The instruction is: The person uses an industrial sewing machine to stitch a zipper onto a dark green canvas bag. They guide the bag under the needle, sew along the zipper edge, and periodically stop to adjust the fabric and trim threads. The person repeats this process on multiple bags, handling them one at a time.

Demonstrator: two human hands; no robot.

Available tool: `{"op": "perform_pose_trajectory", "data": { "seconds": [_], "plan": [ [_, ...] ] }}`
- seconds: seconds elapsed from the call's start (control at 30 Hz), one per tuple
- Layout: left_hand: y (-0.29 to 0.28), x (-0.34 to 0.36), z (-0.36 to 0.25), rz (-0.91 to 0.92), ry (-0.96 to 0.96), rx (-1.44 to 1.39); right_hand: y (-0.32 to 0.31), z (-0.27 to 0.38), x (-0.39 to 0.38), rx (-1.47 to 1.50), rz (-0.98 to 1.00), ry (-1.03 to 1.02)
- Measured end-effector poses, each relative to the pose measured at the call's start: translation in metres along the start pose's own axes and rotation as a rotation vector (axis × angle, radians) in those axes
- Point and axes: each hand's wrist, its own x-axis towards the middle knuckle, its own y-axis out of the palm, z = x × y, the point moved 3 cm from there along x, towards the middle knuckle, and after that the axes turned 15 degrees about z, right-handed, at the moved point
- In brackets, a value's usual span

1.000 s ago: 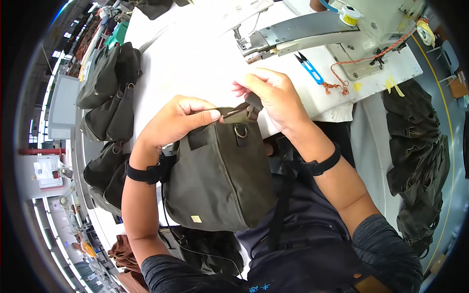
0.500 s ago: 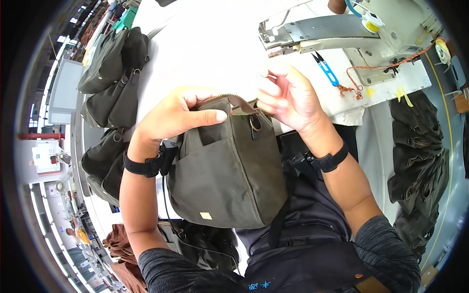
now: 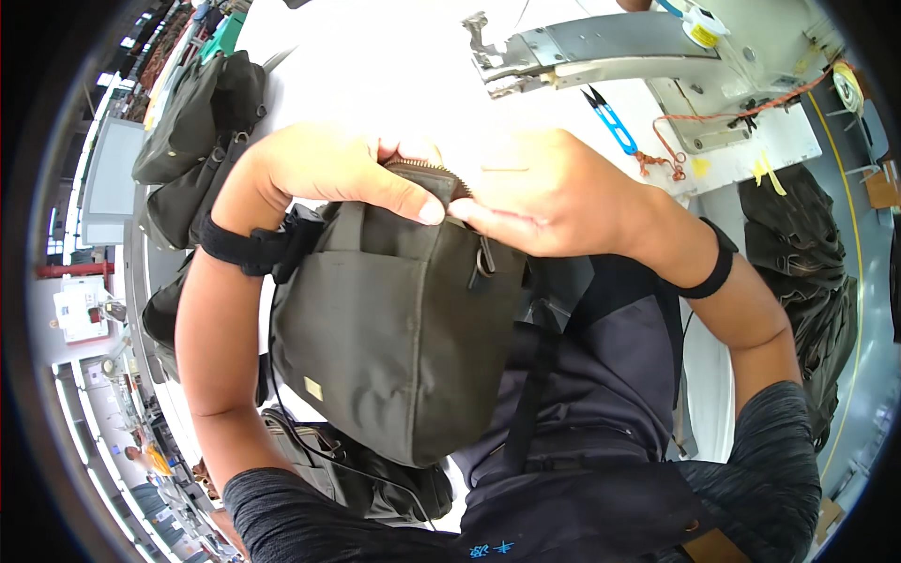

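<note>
A dark olive fabric bag (image 3: 375, 328) hangs tilted in front of my body, with a small pale yellow tag (image 3: 313, 388) low on its front. My left hand (image 3: 361, 174) grips the top edge, its thumb pressed on the corner seam. Brass zipper teeth (image 3: 434, 171) curve along the opening between my hands. My right hand (image 3: 554, 192) is closed on the same rim, its thumb close to my left thumb. Below it, a metal ring (image 3: 484, 263) sits on a short tab at the bag's side. The right fingertips are mostly hidden behind the hand.
A sewing machine arm (image 3: 601, 47) stands at the far right of the white table (image 3: 375, 56). Blue thread snips (image 3: 612, 122) lie beside it with orange cord (image 3: 671, 155). Similar olive bags (image 3: 192, 122) stand at left, and a pile of olive fabric pieces (image 3: 798, 244) hangs at right.
My right hand has come in from the raised, loosely curled pose and closed on the rim beside the left thumb. The bag has swung leftward and tilted, its base now lower.
</note>
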Motion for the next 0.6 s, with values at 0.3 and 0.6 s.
{"op": "perform_pose_trajectory", "data": {
  "seconds": [0.3, 0.6],
  "plan": [
    [0.000, 0.017, 0.024, -0.021, -0.097, 0.094, 0.012, -0.013, -0.024, 0.045, 0.053, -0.122],
    [0.016, 0.027, 0.015, 0.180, -0.068, 0.195, 0.017, -0.017, -0.031, 0.508, 0.085, 0.361]
  ]
}}
